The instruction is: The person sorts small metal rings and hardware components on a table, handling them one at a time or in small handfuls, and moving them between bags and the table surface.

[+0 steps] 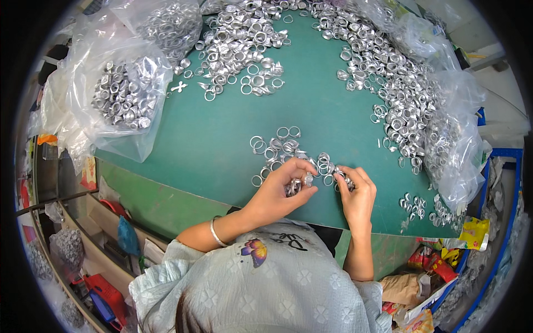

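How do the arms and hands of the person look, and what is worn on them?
Both forearms are bare. The left hand has a thin silver bangle around the wrist; the right hand shows no jewellery. Short sleeves of a pale grey-blue textured top, with a colourful butterfly patch, end above the elbows.

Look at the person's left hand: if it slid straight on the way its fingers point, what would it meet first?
Probably the right hand, close beyond the left hand and the small ring pile; depth is unclear.
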### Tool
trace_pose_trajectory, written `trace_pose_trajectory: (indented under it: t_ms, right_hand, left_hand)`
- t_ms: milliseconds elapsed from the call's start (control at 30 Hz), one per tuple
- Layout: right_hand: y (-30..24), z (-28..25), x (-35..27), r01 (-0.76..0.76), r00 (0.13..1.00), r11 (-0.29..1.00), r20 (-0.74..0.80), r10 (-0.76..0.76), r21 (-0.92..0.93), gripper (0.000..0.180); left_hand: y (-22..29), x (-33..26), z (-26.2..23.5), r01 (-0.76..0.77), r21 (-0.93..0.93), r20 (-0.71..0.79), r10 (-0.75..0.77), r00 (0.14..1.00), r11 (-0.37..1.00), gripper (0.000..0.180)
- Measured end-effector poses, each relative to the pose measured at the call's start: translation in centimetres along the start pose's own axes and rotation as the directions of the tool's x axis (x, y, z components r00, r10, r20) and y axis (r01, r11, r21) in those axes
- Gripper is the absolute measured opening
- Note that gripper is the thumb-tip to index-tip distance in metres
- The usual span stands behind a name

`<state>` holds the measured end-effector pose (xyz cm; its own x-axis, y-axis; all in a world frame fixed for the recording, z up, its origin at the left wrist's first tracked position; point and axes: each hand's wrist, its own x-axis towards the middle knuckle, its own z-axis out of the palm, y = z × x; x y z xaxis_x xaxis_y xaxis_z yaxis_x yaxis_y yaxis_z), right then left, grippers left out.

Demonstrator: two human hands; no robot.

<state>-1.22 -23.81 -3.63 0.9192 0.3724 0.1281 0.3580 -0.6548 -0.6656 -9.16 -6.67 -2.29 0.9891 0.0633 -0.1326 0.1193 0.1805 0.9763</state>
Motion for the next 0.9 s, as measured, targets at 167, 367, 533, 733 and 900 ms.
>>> trace_pose_trajectory:
  t_ms: [167,367,533,733,900]
  right_hand:
    - [-0.2,-0.8,0.0,-0.071,0.995,0.980,-0.051,0.082,0.184,0.016]
    - [-0.9,-1.4,-1.6,-0.294,0.954,0.525,0.206,0.220,0.799,0.012]
    - [-2.1,-0.4,-2.3,-0.484,0.874,0.097,0.474,0.109,0.870,0.013]
    - [-2.7,0.5,-2.9,-0.541,0.837,-0.003,0.538,0.096,0.841,0.011]
    - [-3.0,0.9,-3.2,-0.389,0.921,0.303,0.380,0.090,0.870,0.012]
  left_hand:
    - [-0.2,-0.2,-0.2,0.003,0.081,-0.004,-0.002,1.000,0.997,0.025]
    - [0.0,-0.2,0.0,0.030,0.099,0.023,-0.032,0.999,0.995,0.023]
    - [-0.4,0.2,0.3,-0.058,-0.160,0.036,0.064,0.997,0.985,0.026]
    - [0.2,-0.2,0.4,-0.055,0.069,0.050,0.051,0.997,0.996,0.027]
    - [-0.8,-0.2,0.7,-0.049,-0.099,0.006,0.050,0.999,0.994,0.017]
